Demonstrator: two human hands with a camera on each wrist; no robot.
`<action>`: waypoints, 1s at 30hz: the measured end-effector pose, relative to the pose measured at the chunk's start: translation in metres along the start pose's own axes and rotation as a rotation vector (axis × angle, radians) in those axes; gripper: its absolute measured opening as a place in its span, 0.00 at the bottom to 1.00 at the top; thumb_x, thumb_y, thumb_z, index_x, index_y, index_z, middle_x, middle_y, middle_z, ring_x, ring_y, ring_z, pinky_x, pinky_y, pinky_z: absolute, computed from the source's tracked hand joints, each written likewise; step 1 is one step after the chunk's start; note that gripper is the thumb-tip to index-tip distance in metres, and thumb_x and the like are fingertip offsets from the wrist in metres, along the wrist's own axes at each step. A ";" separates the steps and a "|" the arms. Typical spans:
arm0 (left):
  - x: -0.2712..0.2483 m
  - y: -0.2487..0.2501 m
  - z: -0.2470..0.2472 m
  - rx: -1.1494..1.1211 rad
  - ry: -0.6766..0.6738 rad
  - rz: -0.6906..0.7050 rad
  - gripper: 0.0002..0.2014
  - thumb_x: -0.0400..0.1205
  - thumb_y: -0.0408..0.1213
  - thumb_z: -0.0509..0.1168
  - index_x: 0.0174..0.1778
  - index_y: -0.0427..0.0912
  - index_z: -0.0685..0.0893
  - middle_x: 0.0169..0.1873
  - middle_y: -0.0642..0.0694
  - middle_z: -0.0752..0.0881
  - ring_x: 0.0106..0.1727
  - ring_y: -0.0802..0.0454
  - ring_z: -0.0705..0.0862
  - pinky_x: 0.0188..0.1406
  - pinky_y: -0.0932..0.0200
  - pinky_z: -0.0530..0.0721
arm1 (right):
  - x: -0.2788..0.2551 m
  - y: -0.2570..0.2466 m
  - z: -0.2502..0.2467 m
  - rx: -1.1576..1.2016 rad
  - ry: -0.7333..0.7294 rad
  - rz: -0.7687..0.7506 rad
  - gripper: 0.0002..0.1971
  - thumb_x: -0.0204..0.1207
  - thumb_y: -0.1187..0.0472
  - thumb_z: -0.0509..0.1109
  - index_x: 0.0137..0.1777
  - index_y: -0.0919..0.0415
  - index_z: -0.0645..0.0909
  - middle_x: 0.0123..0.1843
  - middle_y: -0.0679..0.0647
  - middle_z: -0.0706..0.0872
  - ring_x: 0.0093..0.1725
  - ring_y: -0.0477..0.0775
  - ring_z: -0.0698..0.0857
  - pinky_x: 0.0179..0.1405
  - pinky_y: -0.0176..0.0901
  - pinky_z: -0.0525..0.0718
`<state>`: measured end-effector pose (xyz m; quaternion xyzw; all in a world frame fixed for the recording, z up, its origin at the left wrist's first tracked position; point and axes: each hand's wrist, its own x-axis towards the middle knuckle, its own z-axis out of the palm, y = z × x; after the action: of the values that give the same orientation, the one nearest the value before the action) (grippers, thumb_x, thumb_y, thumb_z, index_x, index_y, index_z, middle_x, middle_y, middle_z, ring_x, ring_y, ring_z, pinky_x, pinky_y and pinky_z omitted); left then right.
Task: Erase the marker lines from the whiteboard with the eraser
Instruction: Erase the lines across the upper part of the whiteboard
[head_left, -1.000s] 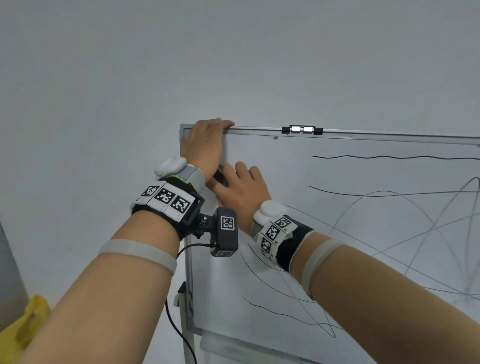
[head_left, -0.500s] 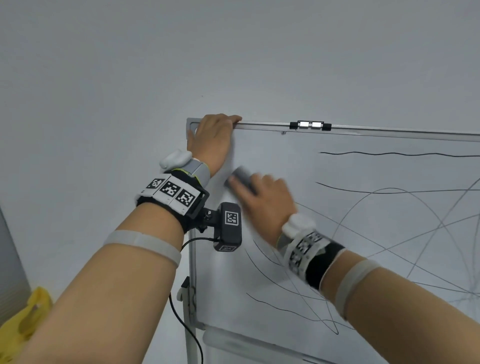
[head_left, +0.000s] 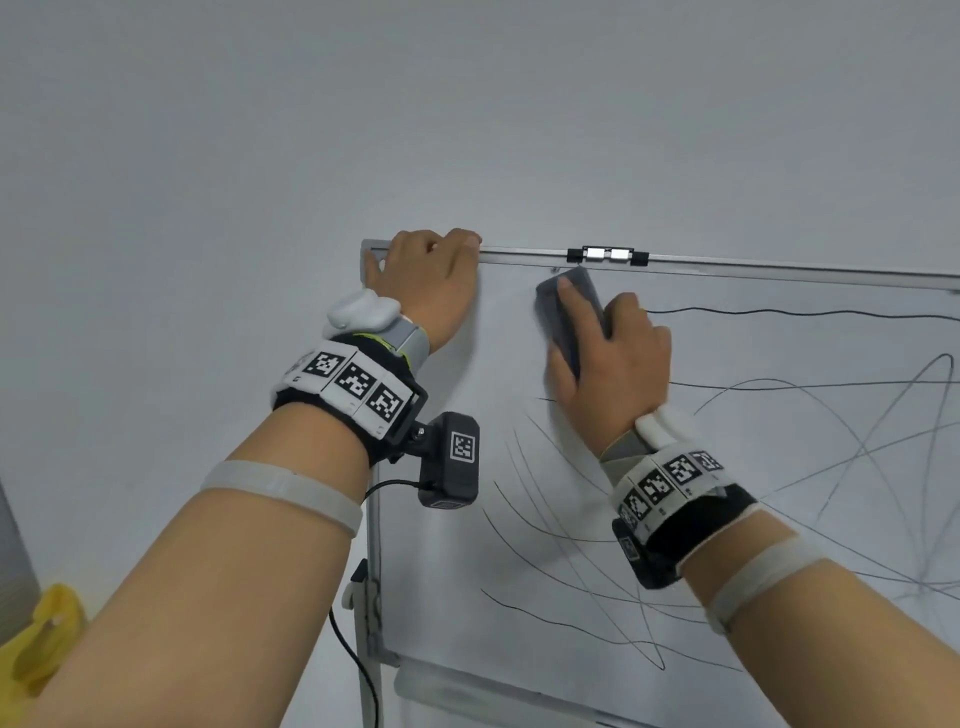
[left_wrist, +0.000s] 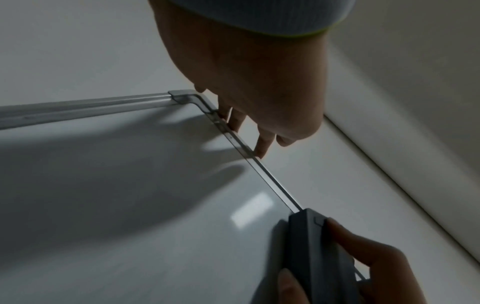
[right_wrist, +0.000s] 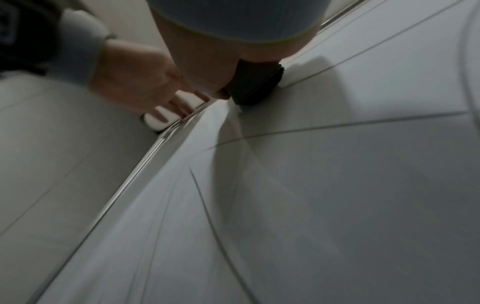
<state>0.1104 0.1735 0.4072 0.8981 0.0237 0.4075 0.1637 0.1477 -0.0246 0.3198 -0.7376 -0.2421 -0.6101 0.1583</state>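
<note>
A whiteboard (head_left: 779, 467) in a metal frame carries several black marker lines (head_left: 779, 313), straight ones at the top and curved ones lower down. My right hand (head_left: 613, 364) grips a dark grey eraser (head_left: 566, 306) and presses it flat on the board just under the top rail. The eraser (left_wrist: 311, 257) also shows in the left wrist view, and in the right wrist view as a dark block (right_wrist: 255, 86). My left hand (head_left: 431, 280) holds the board's top left corner, fingers curled over the frame (left_wrist: 233, 139).
A black and silver clip (head_left: 608, 255) sits on the top rail right of the eraser. A plain wall (head_left: 467, 104) lies behind the board. A tray (head_left: 467, 691) runs along the bottom edge. Something yellow (head_left: 41, 639) lies at lower left.
My right hand has swept the eraser from beside the left wrist up and to the right, to just under the top rail. The left hand has stayed on the corner.
</note>
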 end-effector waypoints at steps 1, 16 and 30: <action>-0.002 0.003 0.001 0.020 0.005 -0.009 0.25 0.86 0.54 0.39 0.72 0.68 0.75 0.65 0.50 0.79 0.77 0.49 0.68 0.81 0.34 0.54 | -0.001 0.003 -0.002 0.008 0.011 0.053 0.33 0.74 0.54 0.75 0.80 0.52 0.73 0.47 0.61 0.75 0.40 0.62 0.75 0.40 0.50 0.70; -0.002 0.041 0.006 0.136 -0.037 0.057 0.38 0.79 0.61 0.31 0.67 0.48 0.80 0.61 0.38 0.85 0.69 0.36 0.78 0.82 0.33 0.58 | -0.021 0.037 -0.030 0.006 -0.004 -0.085 0.31 0.72 0.57 0.78 0.76 0.46 0.78 0.42 0.58 0.73 0.35 0.59 0.73 0.37 0.48 0.66; -0.005 0.134 0.034 0.099 -0.099 0.019 0.27 0.88 0.53 0.37 0.73 0.46 0.73 0.68 0.42 0.81 0.64 0.34 0.80 0.71 0.38 0.72 | -0.106 0.070 -0.026 -0.038 -0.280 -0.435 0.40 0.63 0.65 0.76 0.77 0.46 0.70 0.50 0.55 0.71 0.43 0.58 0.72 0.42 0.50 0.68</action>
<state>0.1195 0.0363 0.4247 0.9243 0.0272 0.3625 0.1160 0.1503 -0.1141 0.2263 -0.7482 -0.4031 -0.5263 -0.0255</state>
